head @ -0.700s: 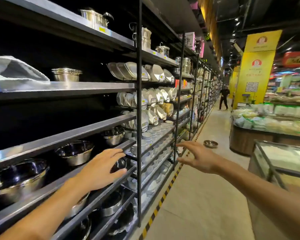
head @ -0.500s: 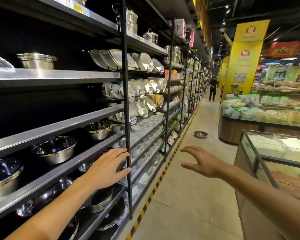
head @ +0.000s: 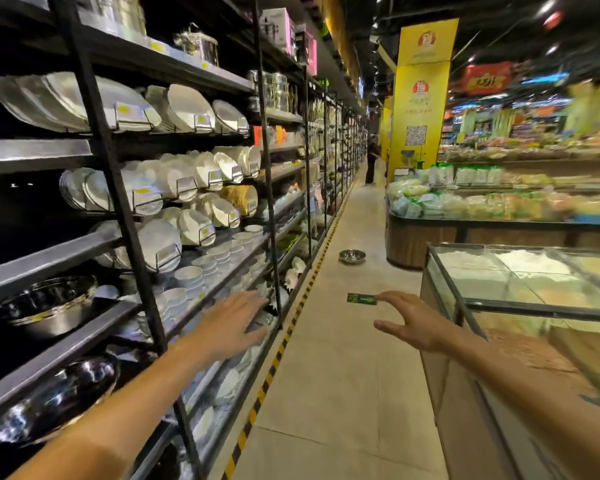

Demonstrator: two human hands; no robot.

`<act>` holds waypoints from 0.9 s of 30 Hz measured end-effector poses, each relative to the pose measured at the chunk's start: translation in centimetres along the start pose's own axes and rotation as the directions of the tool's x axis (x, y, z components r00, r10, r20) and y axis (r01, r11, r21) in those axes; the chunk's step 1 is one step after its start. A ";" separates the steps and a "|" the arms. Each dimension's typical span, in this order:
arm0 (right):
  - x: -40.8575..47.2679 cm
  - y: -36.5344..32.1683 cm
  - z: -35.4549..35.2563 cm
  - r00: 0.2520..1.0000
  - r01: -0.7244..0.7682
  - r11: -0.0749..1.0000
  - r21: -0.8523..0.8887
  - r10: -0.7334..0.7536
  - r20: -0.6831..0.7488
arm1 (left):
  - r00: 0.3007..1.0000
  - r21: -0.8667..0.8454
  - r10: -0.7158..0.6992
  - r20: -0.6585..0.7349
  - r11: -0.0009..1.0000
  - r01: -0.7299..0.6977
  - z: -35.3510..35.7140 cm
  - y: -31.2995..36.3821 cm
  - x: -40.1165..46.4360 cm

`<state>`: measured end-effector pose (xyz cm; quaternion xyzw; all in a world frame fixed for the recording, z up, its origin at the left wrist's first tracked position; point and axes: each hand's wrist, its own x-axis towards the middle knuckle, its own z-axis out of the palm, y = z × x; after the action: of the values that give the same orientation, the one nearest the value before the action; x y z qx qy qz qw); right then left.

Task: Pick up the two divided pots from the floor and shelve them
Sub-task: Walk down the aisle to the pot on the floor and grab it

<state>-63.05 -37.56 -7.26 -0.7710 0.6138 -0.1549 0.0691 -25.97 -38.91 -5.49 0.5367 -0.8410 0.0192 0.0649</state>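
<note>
A shiny metal pot [head: 352,256] sat far down the aisle floor [head: 343,358], right of the shelving [head: 129,237], well apart from you. Your left hand [head: 232,325] and right hand [head: 413,323] reached forward empty, fingers spread wide. It looked light, rigid and slick, so its rim probably offered you the surest hold

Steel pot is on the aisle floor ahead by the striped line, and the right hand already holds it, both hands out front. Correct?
Not quite. In the head view the right hand is empty and open; the pot sits untouched on the floor far ahead. The left hand is open too.
</note>
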 end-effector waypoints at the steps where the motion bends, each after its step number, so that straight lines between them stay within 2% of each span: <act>1: 1.4 1.6 0.0 1.000 -0.018 1.000 0.003 0.018 -0.007 | 1.000 -0.015 0.004 0.007 1.000 -0.004 0.7 0.3 2.3; 9: 14.3 12.1 3.0 0.993 -0.120 0.993 0.004 0.120 -0.008 | 0.997 -0.032 0.073 0.033 0.997 -0.072 7.8 -0.7 20.2; 14: 25.7 16.2 5.4 0.989 -0.151 0.989 0.003 0.151 0.009 | 0.994 -0.066 0.102 0.030 0.993 -0.100 11.6 -4.8 32.6; 20: 40.2 20.2 6.1 0.975 -0.220 0.975 0.036 0.220 0.012 | 0.991 -0.084 0.127 0.033 0.989 -0.124 13.1 -10.9 48.6; 27: 53.7 29.7 7.2 0.968 -0.248 0.968 0.041 0.247 0.037 | 0.982 -0.040 0.162 0.094 0.986 -0.159 17.5 -14.5 67.4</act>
<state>-77.51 -97.18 -14.57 -0.6889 0.7004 -0.1468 0.1152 -42.40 -107.54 -14.63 0.4664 -0.8839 -0.0154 0.0310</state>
